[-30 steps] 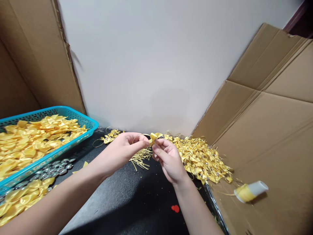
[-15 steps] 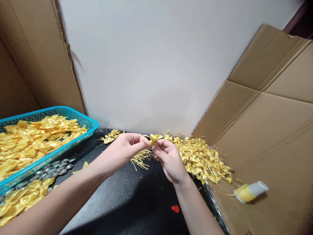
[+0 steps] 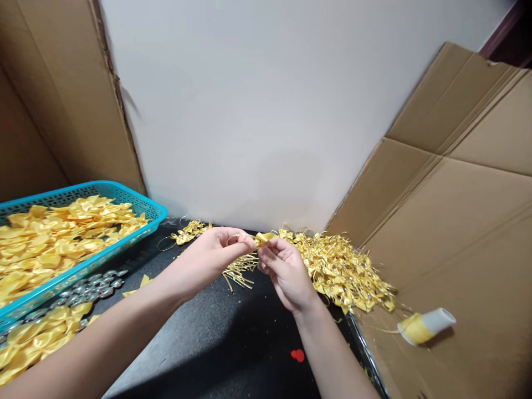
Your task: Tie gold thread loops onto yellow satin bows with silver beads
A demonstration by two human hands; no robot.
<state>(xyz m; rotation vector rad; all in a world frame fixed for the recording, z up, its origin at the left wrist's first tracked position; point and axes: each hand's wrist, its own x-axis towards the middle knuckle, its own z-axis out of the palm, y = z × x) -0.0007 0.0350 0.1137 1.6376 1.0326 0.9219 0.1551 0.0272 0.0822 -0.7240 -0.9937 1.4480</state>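
Observation:
Between my fingertips is a small yellow satin bow [image 3: 263, 238], held over the far part of the black table [image 3: 249, 332]. My left hand [image 3: 222, 245] pinches its left side, with a thin gold cord loop [image 3: 233, 238] showing beside the fingers. Thumb and fingers of my right hand [image 3: 282, 263] are closed on the bow's right side. The middle of the bow is partly hidden by the fingertips. Below and behind my hands lies a bunch of cut gold cords [image 3: 240, 270].
A teal basket [image 3: 160, 213] of yellow satin pieces stands left, with shiny silver beads [image 3: 100, 285] and more yellow pieces [image 3: 50, 338] before it. Finished-looking bows [image 3: 344, 266] are heaped right. A spool of yellow cord [image 3: 426, 326] lies against cardboard [image 3: 465, 238]. Red bits [image 3: 297, 355] lie near.
The bow has turned slightly and sits a little lower between my fingers. Both hands stay in nearly the same place, still pinching it.

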